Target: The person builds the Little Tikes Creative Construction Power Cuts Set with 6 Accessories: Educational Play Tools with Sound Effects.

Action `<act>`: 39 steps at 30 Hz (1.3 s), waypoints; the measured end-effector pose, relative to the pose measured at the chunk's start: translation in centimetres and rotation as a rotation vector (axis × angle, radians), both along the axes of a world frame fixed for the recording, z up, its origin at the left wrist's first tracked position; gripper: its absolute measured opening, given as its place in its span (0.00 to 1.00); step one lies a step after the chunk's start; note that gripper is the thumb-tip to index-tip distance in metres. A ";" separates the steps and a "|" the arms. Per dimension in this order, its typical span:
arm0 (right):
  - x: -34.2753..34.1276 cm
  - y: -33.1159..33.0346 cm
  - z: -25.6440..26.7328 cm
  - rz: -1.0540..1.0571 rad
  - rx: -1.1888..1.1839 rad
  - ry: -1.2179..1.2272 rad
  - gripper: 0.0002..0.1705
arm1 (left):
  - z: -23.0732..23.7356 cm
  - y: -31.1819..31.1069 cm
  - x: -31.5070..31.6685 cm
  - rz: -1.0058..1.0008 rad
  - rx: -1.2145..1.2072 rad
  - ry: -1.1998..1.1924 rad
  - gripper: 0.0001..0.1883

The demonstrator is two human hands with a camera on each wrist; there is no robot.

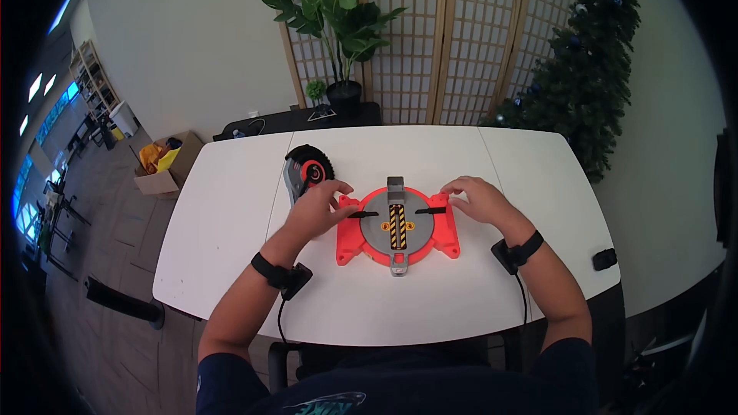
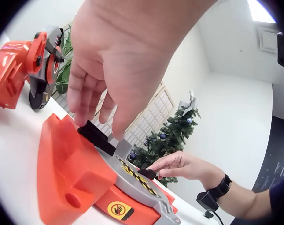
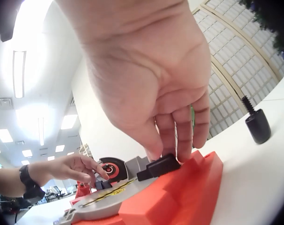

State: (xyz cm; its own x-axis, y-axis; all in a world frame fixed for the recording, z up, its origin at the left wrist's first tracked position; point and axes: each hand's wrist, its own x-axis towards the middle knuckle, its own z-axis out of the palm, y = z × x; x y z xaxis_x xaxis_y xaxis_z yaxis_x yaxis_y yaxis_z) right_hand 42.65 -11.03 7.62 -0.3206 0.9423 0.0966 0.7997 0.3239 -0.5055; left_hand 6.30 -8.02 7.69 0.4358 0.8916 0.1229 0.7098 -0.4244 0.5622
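An orange toy saw base (image 1: 350, 242) with a grey round turntable (image 1: 377, 234) lies on the table, a black-and-yellow striped strip down its middle. My left hand (image 1: 314, 210) reaches over its left side, thumb close to the left black piece (image 2: 97, 136). Over the opposite side is my right hand (image 1: 484, 201), with thumb and fingertips right at the right black piece (image 3: 158, 166). Both hands have loosely bent fingers, with thumb and forefinger apart. A toy saw head (image 1: 311, 167) with a black, red-centred disc stands behind my left hand.
The white table (image 1: 231, 246) spreads around the base. A black knob with a threaded stem (image 3: 257, 124) stands beside the base in the right wrist view. Another small black object (image 1: 604, 259) lies at the table's right edge. Cables (image 1: 525, 300) trail from both wrist cameras.
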 end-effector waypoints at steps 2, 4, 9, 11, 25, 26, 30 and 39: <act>1.6 0.4 -0.1 -0.082 0.160 -0.082 0.16 | 0.6 0.3 -0.8 0.055 0.061 -0.130 0.21; 3.0 0.5 -0.2 -0.129 0.214 -0.112 0.17 | 1.1 0.8 -1.8 0.083 0.116 -0.177 0.21; 5.9 0.8 -1.6 -0.299 0.272 -0.180 0.21 | 2.7 2.2 -3.9 0.260 0.264 -0.250 0.22; 6.6 0.9 -1.9 -0.300 0.230 -0.185 0.22 | 2.3 3.3 -5.3 0.281 0.262 -0.224 0.25; 6.7 0.0 -2.3 -0.338 0.001 -0.231 0.16 | -1.5 7.3 -9.5 0.441 -0.121 -0.102 0.36; 6.5 -0.2 -2.0 -0.341 -0.008 -0.202 0.16 | -1.4 7.3 -9.2 0.433 -0.174 -0.161 0.35; 6.0 -0.6 -1.8 -0.318 0.172 -0.153 0.17 | -1.7 7.5 -8.5 0.452 -0.161 -0.177 0.31; 1.9 -2.4 1.8 -0.229 0.171 -0.077 0.18 | -2.4 7.6 -7.6 0.393 -0.066 -0.321 0.24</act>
State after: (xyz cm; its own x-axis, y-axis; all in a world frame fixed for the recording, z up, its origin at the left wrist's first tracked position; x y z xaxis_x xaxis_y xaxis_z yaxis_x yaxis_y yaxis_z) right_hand 44.51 -13.39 9.45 -0.1143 0.9630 0.2439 0.8956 0.2061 -0.3943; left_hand -1.30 -0.39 5.28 0.0156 0.9909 0.1337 0.5956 -0.1166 0.7948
